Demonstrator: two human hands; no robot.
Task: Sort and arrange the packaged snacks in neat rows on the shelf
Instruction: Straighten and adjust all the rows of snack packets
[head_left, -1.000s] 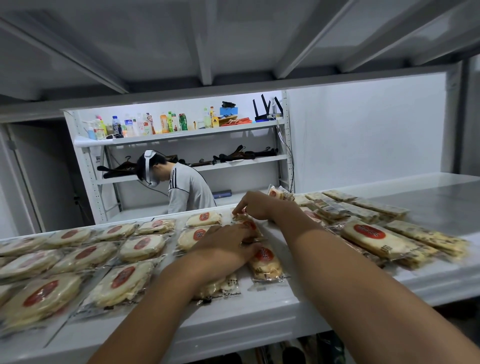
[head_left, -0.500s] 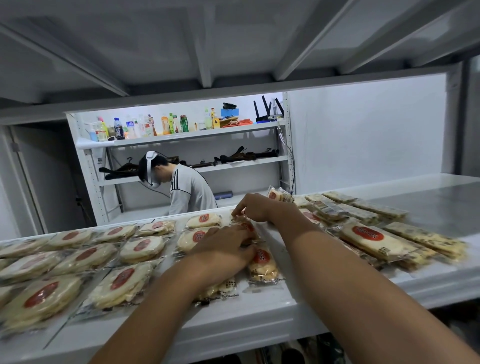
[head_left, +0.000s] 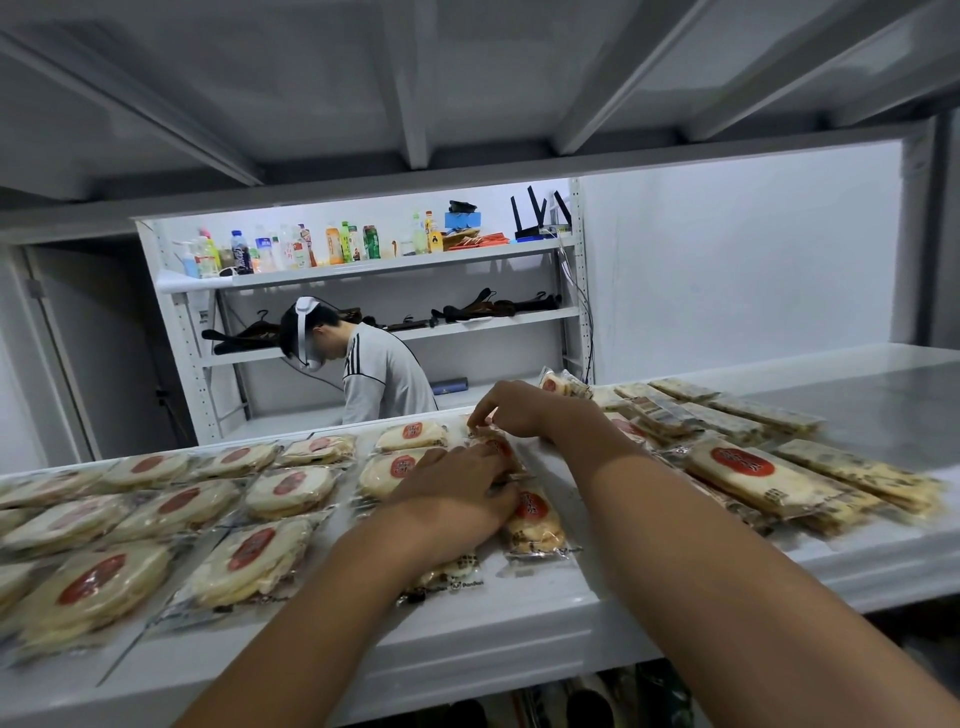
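Observation:
Clear packs of round pale crackers with red labels (head_left: 290, 491) lie in rows on the left half of the white shelf (head_left: 519, 618). A loose pile of longer packs (head_left: 748, 475) covers the right half. Between them lies a small cracker pack (head_left: 498, 448). My right hand (head_left: 524, 410) pinches its far end with curled fingers. My left hand (head_left: 457, 499) rests on its near end, fingers laid flat. Another small pack (head_left: 532, 522) lies just in front, beside my left hand. A further pack (head_left: 447, 571) is partly hidden under my left wrist.
Across the aisle a person in a grey top with a white headset (head_left: 374, 364) bends over another rack. That rack holds bottles (head_left: 311, 249) on top and dark hangers (head_left: 493, 309) below. The shelf's far right end (head_left: 883, 395) is bare metal. A low board hangs overhead.
Both hands stay on the small pack in the middle. My left hand has crept slightly forward along it; the right hand keeps its pinch at the far end.

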